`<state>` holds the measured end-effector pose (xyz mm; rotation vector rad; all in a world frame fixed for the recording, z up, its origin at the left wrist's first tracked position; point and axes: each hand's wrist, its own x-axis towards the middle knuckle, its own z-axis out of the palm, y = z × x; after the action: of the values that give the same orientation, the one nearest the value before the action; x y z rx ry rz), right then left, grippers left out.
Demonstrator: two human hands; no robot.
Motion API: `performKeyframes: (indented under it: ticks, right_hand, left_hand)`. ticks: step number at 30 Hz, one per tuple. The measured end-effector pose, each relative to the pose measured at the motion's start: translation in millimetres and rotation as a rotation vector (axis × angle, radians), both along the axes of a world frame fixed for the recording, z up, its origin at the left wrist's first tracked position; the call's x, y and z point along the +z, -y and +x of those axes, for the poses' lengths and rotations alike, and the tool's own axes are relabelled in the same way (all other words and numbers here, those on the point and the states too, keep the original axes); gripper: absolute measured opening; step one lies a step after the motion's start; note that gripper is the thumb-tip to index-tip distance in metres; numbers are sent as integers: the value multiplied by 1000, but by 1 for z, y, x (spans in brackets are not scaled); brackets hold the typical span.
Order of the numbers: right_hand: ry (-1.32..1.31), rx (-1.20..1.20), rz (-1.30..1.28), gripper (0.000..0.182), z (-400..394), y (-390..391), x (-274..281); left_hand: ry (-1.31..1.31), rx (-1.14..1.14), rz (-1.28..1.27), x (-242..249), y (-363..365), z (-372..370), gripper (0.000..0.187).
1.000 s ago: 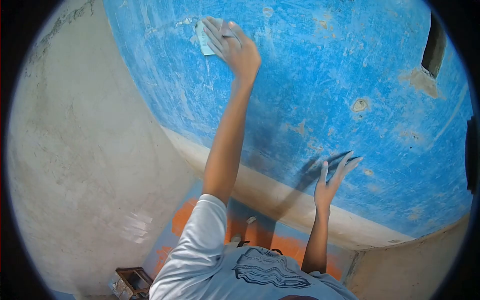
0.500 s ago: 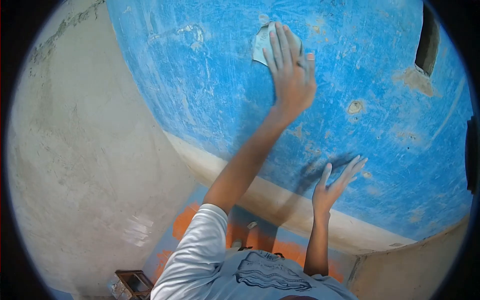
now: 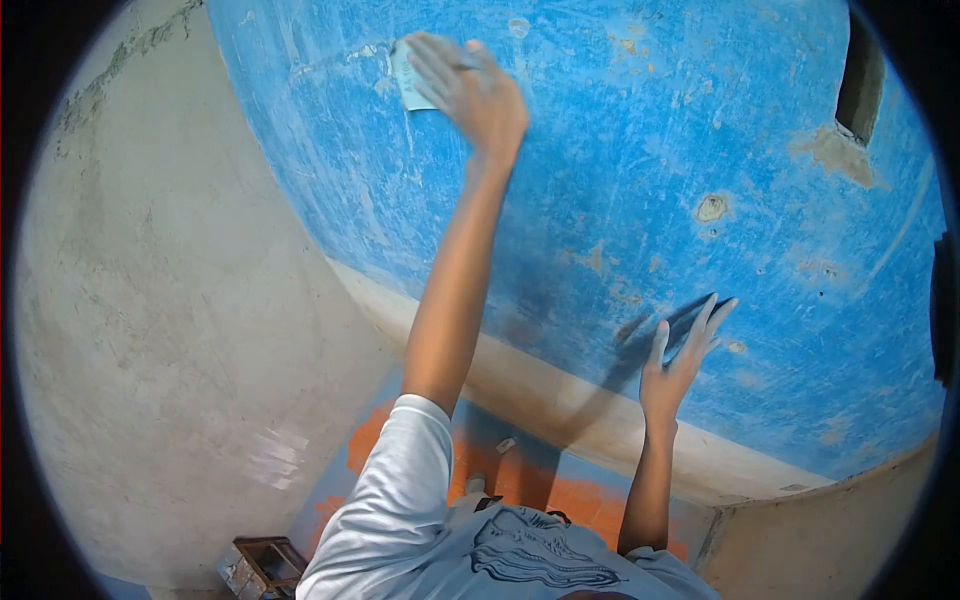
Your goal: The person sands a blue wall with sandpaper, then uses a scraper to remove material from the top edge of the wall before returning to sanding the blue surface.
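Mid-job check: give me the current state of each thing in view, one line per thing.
left hand: raised, pressing the sandpaper sheet flat against the wall.
sandpaper sheet: mostly under the fingers, one edge showing.
right hand: open, fingers spread, flat on the wall, holding nothing.
blue wall: paint worn, scratched, bare patches showing.
wooden crate: on the floor, by the plaster wall.

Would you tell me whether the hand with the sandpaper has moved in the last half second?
Yes: the left hand with the sandpaper swept left, away from the wall opening.
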<state>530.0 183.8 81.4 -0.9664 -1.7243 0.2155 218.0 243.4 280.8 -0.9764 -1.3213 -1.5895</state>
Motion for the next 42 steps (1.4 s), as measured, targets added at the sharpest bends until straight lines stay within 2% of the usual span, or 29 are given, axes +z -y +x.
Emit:
performKeyframes:
  ticks: [2,5,7,9,11,14,17,19,21,23,26,29,32,35,38,41,42]
  right_hand:
    - [-40,20,-16,79,-12,2,-1]
    - [-59,-28,71,81,-31,-5,-4]
    - [8,-23,39,82,-26,-4,-3]
    - [54,-39,-9,84,-20,-2,-1]
    - [85,-52,-66,86,-19,0,-1]
    - [45,-57,-18,87,-28,-4,-4]
    - [55,-31,-31,86,-23,-2,-4]
    - [91,-46,-38,86,-19,-5,-5]
    - [107,-52,-28,85,-19,-3,-7]
    - [100,-47,14,85,-23,-5,-6]
    - [131,-52,-6,84,-19,-4,-4]
    - [173,-70,-32,84,-13,-3,-4]
    - [100,-39,18,83,-18,-6,-7]
    - [100,-28,-4,81,-9,3,3]
    - [120,-35,46,78,5,1,2]
    - [206,13,77,77,10,4,7]
    - [249,47,92,78,13,2,5]
  left_hand:
    - [-132,-80,22,-12,-10,22,66]
    - [-469,29,-285,-49,24,48,60]
    - [-139,-184,-93,-37,17,-11,58]
    - [-14,-129,23,-27,7,-33,56]
    - [-90,208,64,-29,2,-38,53]
    - [-507,334,-431,-41,63,51,52]
    - [-396,-166,-31,-47,26,-39,48]
    - [50,-377,-256,-26,17,-64,51]
    - [4,-264,-349,-31,19,-51,52]
    - [-532,176,-285,-32,42,16,49]
    - [-487,-160,-68,-35,30,-26,53]
    - [-7,99,28,-27,11,-39,65]
    - [-400,55,-242,-38,34,13,64]
    - [-509,-152,-454,-46,49,-20,66]
    - [77,-133,-29,-32,15,-30,66]
    - [-348,-49,-285,-52,14,21,72]
    - [-381,-38,-328,-52,17,27,70]
